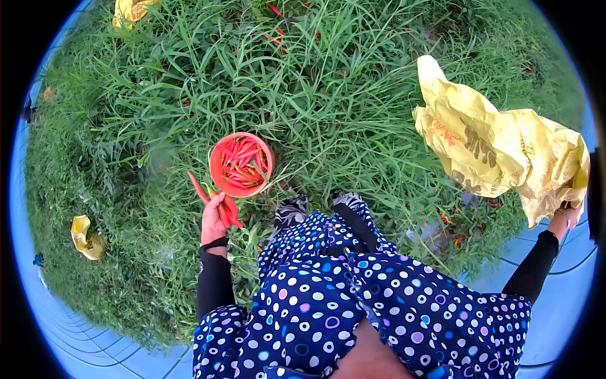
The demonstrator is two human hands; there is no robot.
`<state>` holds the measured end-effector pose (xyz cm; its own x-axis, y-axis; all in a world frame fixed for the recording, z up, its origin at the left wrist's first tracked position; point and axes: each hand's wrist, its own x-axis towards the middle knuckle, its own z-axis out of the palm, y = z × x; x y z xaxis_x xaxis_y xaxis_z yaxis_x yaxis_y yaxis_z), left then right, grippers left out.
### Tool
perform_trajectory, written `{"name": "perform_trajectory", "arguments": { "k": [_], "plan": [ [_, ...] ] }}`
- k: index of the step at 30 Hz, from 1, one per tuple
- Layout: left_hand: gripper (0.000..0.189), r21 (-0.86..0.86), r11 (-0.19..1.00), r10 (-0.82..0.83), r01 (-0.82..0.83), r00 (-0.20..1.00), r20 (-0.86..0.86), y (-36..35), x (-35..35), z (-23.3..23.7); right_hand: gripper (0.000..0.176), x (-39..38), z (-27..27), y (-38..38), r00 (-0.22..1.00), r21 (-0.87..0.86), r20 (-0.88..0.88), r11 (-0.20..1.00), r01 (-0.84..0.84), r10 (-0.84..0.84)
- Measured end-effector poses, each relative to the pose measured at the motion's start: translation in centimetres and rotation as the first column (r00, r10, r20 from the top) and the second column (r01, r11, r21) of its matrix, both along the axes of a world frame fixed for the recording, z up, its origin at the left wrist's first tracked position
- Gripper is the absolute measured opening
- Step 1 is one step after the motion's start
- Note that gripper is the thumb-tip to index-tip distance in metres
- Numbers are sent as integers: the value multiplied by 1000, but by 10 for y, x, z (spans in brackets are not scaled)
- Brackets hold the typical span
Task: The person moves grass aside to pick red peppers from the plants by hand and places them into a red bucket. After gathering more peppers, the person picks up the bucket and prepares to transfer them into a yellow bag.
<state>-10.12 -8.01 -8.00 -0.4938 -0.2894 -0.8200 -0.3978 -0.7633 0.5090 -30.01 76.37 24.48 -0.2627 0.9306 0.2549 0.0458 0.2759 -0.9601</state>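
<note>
My left hand (213,222) is closed around a few large red chili peppers (231,211), which stick out past the fingers on both sides. Just above it in the head view, a red bucket (269,151) stands in the grass, holding many red chili peppers (243,163) and a bit of green. Out at the far right, my right hand (569,216) grips the bunched end of a yellow woven sack (486,142). The sack is crumpled, with printed lettering, and spreads up and leftward from the hand. Some of the right fingers are hidden behind its folds.
Tall green grass (341,101) and pepper plants surround me. Red peppers (275,39) show among the leaves farther off. Another yellow sack (88,238) lies at the left, and one more yellow sack (131,11) sits at the top left. My shoes (291,210) are close below the bucket.
</note>
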Motion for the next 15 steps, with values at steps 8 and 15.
{"name": "perform_trajectory", "arguments": {
  "k": [8,15],
  "plan": [
    [41,11,1000,-27,26,992,119,-20,-34,-18,36,28,-1,75,991,-80,-129,996,-41,31],
    [88,-70,995,-33,66,917,398,-33,-6,-62,35,18,88,69,992,165,-96,984,-66,82]
  ]
}}
